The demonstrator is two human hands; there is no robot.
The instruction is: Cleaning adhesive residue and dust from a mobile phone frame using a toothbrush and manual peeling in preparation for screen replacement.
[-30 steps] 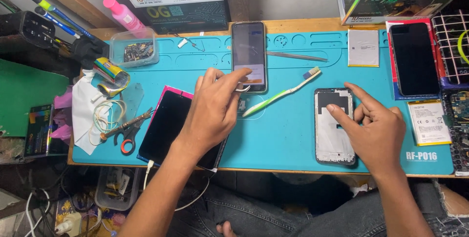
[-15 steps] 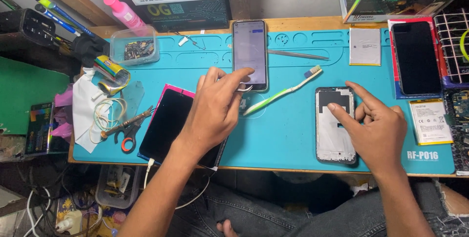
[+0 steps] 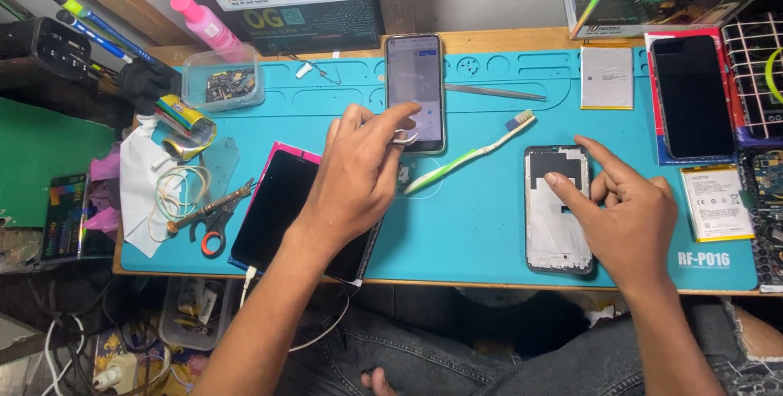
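Note:
My left hand [image 3: 359, 176] reaches over the teal work mat [image 3: 465, 225], its index finger touching the lit screen of an upright phone [image 3: 414, 86]; a small white piece shows between thumb and fingers. My right hand [image 3: 624, 208] rests on an opened phone frame [image 3: 555, 216], two fingers pressing its upper black part. A green-and-white toothbrush [image 3: 469, 155] lies between the two phones. Under my left wrist lies a dark tablet-like screen with a pink edge [image 3: 281, 208].
A clear box of small parts [image 3: 222, 84], pink bottle [image 3: 204, 25], tape roll [image 3: 186, 123], scissors and screwdriver [image 3: 208, 216] sit left. Tweezers [image 3: 489, 92], a white battery [image 3: 606, 78], a black phone [image 3: 692, 98], another battery [image 3: 718, 204] and boxes lie right and behind.
My left index finger has shifted slightly on the upright phone's screen. The right hand stays on the phone frame with little movement.

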